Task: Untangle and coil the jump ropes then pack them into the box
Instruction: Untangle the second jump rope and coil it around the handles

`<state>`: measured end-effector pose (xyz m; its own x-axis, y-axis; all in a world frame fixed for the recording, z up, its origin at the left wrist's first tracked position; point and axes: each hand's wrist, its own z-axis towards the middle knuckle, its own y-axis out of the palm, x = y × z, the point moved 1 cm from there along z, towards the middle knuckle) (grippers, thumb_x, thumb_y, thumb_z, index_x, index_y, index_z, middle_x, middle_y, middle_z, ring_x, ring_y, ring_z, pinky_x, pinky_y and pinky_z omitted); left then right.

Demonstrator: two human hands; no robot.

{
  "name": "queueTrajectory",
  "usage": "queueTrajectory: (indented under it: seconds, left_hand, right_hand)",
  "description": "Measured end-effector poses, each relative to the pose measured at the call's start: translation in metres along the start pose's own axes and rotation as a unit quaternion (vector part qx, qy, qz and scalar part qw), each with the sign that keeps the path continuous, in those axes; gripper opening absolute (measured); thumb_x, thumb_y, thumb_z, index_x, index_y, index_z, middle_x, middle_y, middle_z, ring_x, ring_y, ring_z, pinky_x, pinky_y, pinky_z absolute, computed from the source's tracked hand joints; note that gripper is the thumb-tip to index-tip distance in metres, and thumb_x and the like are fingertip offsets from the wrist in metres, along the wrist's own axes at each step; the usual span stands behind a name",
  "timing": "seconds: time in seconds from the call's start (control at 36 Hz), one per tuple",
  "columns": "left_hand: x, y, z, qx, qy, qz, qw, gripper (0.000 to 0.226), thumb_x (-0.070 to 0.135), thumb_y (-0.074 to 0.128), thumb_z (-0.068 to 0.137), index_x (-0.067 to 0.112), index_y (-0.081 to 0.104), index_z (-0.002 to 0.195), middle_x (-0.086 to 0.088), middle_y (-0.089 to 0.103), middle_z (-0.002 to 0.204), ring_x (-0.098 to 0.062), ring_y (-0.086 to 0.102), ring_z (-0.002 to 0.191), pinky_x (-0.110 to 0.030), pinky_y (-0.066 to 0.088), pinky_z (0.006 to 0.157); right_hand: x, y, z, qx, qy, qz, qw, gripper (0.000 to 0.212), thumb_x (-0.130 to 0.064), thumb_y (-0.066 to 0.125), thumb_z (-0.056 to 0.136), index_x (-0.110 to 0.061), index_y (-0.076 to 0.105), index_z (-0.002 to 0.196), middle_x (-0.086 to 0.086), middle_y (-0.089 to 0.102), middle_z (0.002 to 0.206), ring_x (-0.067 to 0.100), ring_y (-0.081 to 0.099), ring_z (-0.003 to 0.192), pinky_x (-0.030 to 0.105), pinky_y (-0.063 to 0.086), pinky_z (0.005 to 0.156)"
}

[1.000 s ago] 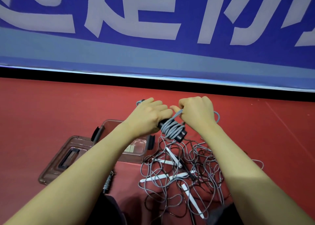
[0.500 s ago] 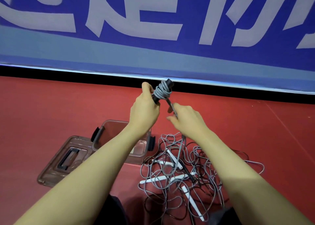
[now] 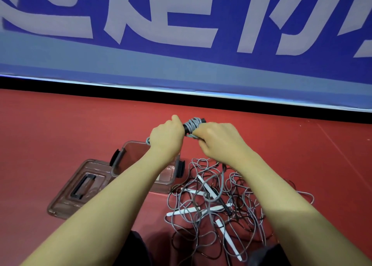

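My left hand (image 3: 167, 136) grips the black handles of a jump rope (image 3: 192, 124), which has grey cord wound round it in a tight bundle. My right hand (image 3: 219, 142) pinches the grey cord at the bundle's near side, right against it. Below my right forearm a tangle of grey and black ropes with several white handles (image 3: 217, 203) lies on the red floor. The clear brown box (image 3: 128, 155) stands open under my left forearm, which hides much of it.
The box's lid (image 3: 78, 189) with a black handle lies flat on the floor to the left of the box. A blue banner with large white characters (image 3: 181, 34) stands along the far edge of the red floor. My dark-clothed knees show at the bottom.
The handle bundle rose and tipped upright half a second ago, and now it lies more level. My right hand moved up from below the bundle to its side, following the cord.
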<state>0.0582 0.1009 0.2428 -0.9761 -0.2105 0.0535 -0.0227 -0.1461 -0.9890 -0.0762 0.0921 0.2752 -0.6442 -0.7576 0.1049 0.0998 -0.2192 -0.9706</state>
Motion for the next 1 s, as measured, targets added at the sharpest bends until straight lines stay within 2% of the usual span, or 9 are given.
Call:
queueTrajectory:
  seconds: [0.11,0.17,0.22,0.33,0.39,0.56,0.72,0.86,1.0]
  left_hand:
    - [0.003,-0.001,0.000,-0.010,0.037,0.076,0.996,0.018,0.004,0.042,0.093,0.004,0.044,0.111,-0.013,0.060,0.111,-0.036,0.062,0.098,-0.036,0.035,0.065]
    - [0.005,-0.002,0.001,-0.005,0.062,0.092,0.994,0.019,0.005,0.043,0.092,0.004,0.045,0.111,-0.012,0.060,0.112,-0.035,0.062,0.099,-0.035,0.034,0.064]
    - [0.003,0.000,0.001,0.015,0.083,0.100,0.991,0.018,0.005,0.046,0.091,0.005,0.048,0.109,-0.011,0.059,0.108,-0.034,0.063,0.095,-0.034,0.034,0.062]
    - [-0.004,0.000,0.003,0.151,0.148,0.112,0.971,0.015,0.006,0.071,0.051,0.010,0.057,0.057,-0.005,0.053,0.055,-0.025,0.054,0.049,-0.023,0.027,0.046]
    - [-0.011,0.003,0.007,0.178,0.179,0.099,0.963,0.023,0.013,0.073,0.043,0.012,0.051,0.044,-0.003,0.045,0.044,-0.022,0.046,0.044,-0.022,0.030,0.049]
    - [-0.012,0.001,0.002,0.134,0.184,0.094,0.969,0.038,0.026,0.086,0.034,0.018,0.050,0.041,0.002,0.046,0.042,-0.019,0.045,0.041,-0.021,0.018,0.053]
    - [-0.010,0.001,0.002,0.180,0.238,0.118,0.947,0.016,0.012,0.062,0.045,0.018,0.048,0.039,0.004,0.045,0.040,-0.018,0.043,0.040,-0.022,0.017,0.053]
    - [-0.006,0.001,0.002,0.180,0.310,0.115,0.926,0.017,0.016,0.061,0.053,0.020,0.048,0.043,0.004,0.046,0.044,-0.020,0.043,0.043,-0.028,0.016,0.056]
    - [-0.010,-0.001,0.002,0.215,0.371,0.074,0.900,0.020,0.017,0.053,0.070,0.018,0.050,0.050,0.004,0.045,0.049,-0.021,0.044,0.049,-0.029,0.021,0.058]
  right_hand:
    - [0.000,-0.001,-0.003,0.104,0.033,-0.002,0.994,0.022,-0.002,0.077,0.060,-0.011,0.067,0.078,0.007,0.062,0.087,0.027,0.059,0.059,0.023,0.028,0.046]
    - [-0.002,0.002,-0.003,0.073,0.051,0.012,0.996,0.034,-0.002,0.067,0.073,-0.012,0.064,0.105,0.008,0.061,0.107,0.028,0.064,0.079,0.029,0.039,0.050]
    - [-0.002,0.005,-0.003,0.040,0.068,-0.005,0.997,0.035,-0.011,0.048,0.091,-0.018,0.051,0.125,0.001,0.055,0.120,0.024,0.057,0.106,0.032,0.043,0.068]
    - [0.003,0.002,-0.002,0.020,0.105,0.045,0.993,0.029,-0.018,0.041,0.096,-0.021,0.055,0.120,-0.002,0.058,0.118,0.022,0.054,0.111,0.033,0.041,0.076]
    - [0.007,0.003,-0.002,0.009,0.124,0.076,0.989,0.029,-0.018,0.043,0.095,-0.022,0.058,0.119,-0.003,0.061,0.118,0.024,0.055,0.110,0.033,0.040,0.078]
    - [0.011,0.000,-0.006,0.050,0.191,0.160,0.967,0.020,-0.020,0.052,0.089,-0.025,0.066,0.102,-0.004,0.068,0.101,0.023,0.059,0.096,0.030,0.037,0.070]
    - [0.012,0.005,-0.006,0.110,0.281,0.181,0.936,0.002,-0.018,0.059,0.085,-0.017,0.057,0.084,-0.003,0.059,0.085,0.021,0.047,0.080,0.029,0.031,0.065]
    - [0.019,0.013,-0.004,0.167,0.344,0.356,0.853,0.027,-0.021,0.079,0.076,-0.013,0.054,0.067,-0.006,0.050,0.060,0.015,0.045,0.057,0.027,0.036,0.052]
    - [0.027,0.016,-0.003,0.138,0.341,0.374,0.851,0.031,-0.023,0.083,0.072,-0.006,0.058,0.065,-0.005,0.046,0.054,0.010,0.038,0.051,0.024,0.034,0.050]
